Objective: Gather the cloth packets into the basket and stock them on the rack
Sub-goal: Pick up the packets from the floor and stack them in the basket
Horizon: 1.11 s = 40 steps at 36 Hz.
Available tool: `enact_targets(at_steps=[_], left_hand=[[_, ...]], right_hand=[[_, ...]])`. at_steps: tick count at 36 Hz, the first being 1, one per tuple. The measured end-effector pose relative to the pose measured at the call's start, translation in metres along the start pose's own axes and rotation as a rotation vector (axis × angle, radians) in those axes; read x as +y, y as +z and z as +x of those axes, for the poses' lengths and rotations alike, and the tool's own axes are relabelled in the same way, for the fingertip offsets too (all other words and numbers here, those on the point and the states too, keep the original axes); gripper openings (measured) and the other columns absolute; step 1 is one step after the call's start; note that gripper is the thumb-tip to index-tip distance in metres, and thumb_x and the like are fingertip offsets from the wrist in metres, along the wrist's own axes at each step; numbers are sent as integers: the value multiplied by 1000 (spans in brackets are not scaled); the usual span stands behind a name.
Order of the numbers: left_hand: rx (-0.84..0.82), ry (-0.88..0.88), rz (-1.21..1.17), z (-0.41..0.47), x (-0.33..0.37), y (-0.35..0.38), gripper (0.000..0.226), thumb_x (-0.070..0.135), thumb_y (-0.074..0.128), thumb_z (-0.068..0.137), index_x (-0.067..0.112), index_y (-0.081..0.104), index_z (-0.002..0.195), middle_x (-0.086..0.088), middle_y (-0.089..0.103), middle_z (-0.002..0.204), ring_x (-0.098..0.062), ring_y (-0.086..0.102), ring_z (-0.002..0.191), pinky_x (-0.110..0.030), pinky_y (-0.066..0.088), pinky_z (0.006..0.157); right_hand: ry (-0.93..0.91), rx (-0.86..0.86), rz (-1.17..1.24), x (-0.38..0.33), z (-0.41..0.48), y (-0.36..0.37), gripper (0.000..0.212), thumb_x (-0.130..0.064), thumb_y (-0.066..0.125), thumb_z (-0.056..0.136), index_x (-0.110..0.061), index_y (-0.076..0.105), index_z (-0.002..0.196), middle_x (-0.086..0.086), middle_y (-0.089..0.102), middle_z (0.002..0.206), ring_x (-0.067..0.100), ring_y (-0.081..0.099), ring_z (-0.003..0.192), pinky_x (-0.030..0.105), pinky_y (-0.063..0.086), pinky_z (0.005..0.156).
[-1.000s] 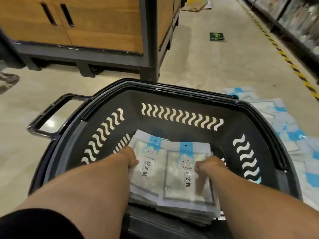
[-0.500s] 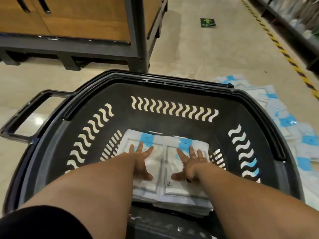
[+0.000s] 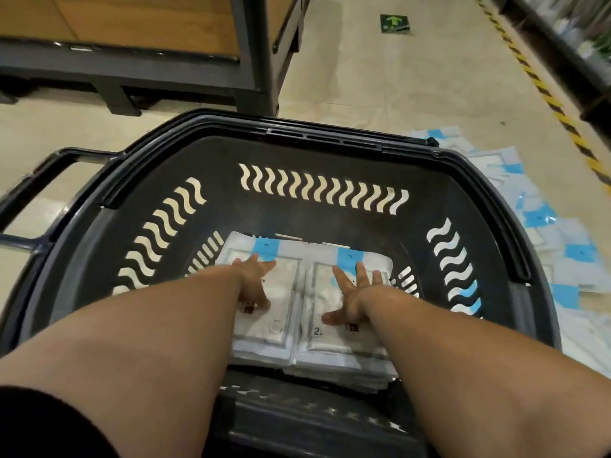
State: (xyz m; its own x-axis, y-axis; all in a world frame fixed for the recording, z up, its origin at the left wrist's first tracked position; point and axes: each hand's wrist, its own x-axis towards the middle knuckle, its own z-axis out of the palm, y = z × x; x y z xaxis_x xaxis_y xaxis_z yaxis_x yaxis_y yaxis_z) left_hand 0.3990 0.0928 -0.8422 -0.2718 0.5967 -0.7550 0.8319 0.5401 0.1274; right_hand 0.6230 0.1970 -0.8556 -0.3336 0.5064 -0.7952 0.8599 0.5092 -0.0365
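Observation:
A black plastic basket (image 3: pixel 317 153) with wavy slots stands on the floor below me. Two stacks of white cloth packets with blue tabs (image 3: pixel 297 292) lie side by side on its bottom. My left hand (image 3: pixel 254 285) presses flat on the left stack with its fingers spread. My right hand (image 3: pixel 355 295) presses flat on the right stack, fingers straight and splayed. Neither hand grips a packet. More packets (image 3: pixel 542 246) lie scattered on the floor to the right of the basket.
A wooden rack on a dark metal frame (image 3: pixel 254 61) stands just beyond the basket. The basket's handle (image 3: pixel 36 180) sticks out to the left. Yellow-black floor tape (image 3: pixel 549 97) and dark shelving (image 3: pixel 578 38) run along the right.
A second ago both hands held packets by their edges; now the packets lie flat in the basket and both hands are spread on top. The view has tipped down closer to the basket.

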Motion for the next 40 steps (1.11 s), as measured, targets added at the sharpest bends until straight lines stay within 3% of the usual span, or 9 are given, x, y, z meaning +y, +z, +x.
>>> enact_targets(at_steps=[2,4,5,7,11,20,28,38,40], left_hand=[[59,-6,-78,-4,4,-10,89,37,74,87,29,20,158,-4,24,164,-28,36,143,-40,31,117],[124,-18,-122,-13,10,-20,79,35,71,89,26,29,156,-5,39,156,-28,46,135,-36,35,113],[159,-27,-128,-20,13,-25,76,34,71,90,26,31,155,-6,42,154,-28,48,133,-36,36,112],[234,-36,-117,-32,20,-32,72,31,71,90,26,36,153,-8,44,151,-28,51,129,-37,39,109],[387,-8,-58,-56,37,-46,60,29,67,92,22,44,147,-7,52,144,-27,52,127,-38,43,106],[690,144,51,-126,107,-86,61,37,65,93,30,42,149,-2,46,149,-25,46,133,-40,40,109],[874,230,133,-164,201,-89,67,56,51,95,36,28,154,5,24,163,-25,29,146,-46,34,114],[722,409,270,-156,338,-40,81,62,51,94,32,12,159,0,11,167,-27,17,150,-49,28,119],[740,389,444,-152,357,-26,86,61,57,92,39,6,157,1,5,167,-26,13,152,-60,23,117]], right_hand=[[17,-9,-6,-5,-1,-14,111,-69,66,82,-47,-13,155,2,-22,166,41,-5,154,63,13,119],[6,12,-41,-12,-1,-34,88,-55,70,83,-35,26,156,9,24,164,38,39,141,50,39,111],[-15,40,-81,-15,-4,-45,67,-48,68,80,-27,51,142,9,49,150,33,57,122,43,47,101],[-53,106,-165,-19,-10,-62,43,-42,63,76,-17,68,111,7,68,123,28,66,94,40,55,93],[-151,357,-154,-10,-61,-100,46,-33,59,94,-13,56,135,11,60,132,32,59,116,41,51,97],[-387,771,-20,64,-160,-142,62,-43,54,95,-29,38,153,-1,44,155,24,42,140,40,40,111],[-204,884,-101,181,-206,-122,70,-58,47,99,-27,27,158,6,18,167,28,20,151,42,26,119],[88,778,-23,339,-225,-50,75,-62,44,99,-26,18,160,6,12,167,30,18,151,44,31,117],[119,757,7,366,-224,-30,76,-62,45,99,-26,18,160,6,14,167,30,20,150,45,34,116]])
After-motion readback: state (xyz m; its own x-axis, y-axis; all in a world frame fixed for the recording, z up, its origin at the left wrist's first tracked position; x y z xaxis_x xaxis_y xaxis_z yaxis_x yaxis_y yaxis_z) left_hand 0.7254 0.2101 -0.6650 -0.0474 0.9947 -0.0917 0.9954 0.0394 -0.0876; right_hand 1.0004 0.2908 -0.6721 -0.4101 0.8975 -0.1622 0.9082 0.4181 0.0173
